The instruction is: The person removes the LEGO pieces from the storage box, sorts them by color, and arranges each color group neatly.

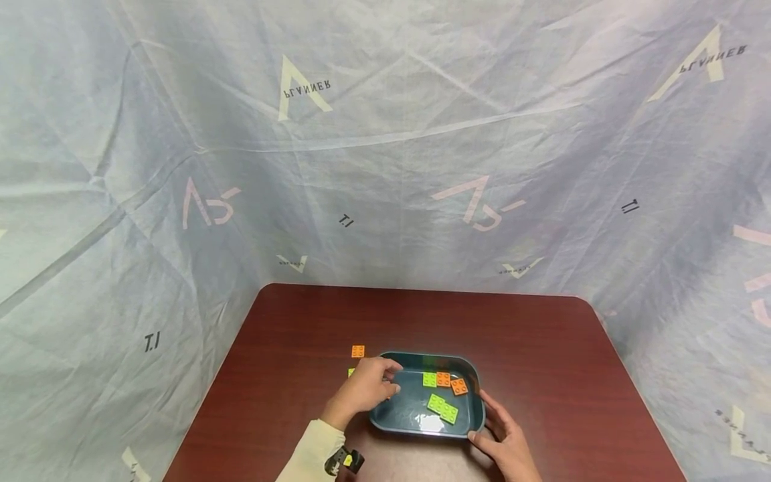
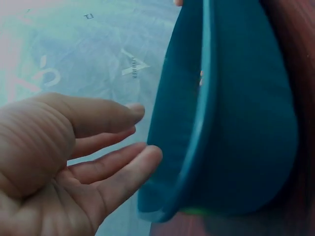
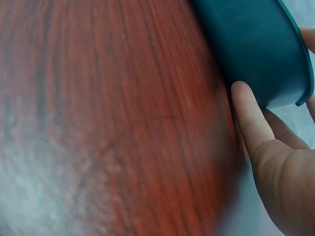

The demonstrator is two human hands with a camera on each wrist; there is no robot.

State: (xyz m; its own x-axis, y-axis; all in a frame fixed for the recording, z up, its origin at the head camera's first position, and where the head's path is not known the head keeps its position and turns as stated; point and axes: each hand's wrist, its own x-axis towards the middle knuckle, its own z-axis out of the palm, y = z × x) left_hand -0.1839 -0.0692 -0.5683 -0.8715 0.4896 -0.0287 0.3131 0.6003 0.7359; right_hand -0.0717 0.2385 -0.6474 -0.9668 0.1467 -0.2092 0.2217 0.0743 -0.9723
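A dark teal tray with raised walls stands on the table, several green and orange toy building bricks inside it. Two green bricks lie together near its front, while a green brick and orange bricks sit farther back. My left hand hovers over the tray's left end, thumb and fingers apart. In the left wrist view nothing shows between those fingers. An orange bit beside them is mostly hidden. My right hand holds the tray's right end, its thumb against the outer wall.
An orange brick lies on the table beyond the tray's back left corner. Just nearer, a green brick is partly covered by my left hand. The reddish-brown table is bordered by hanging pale sheets.
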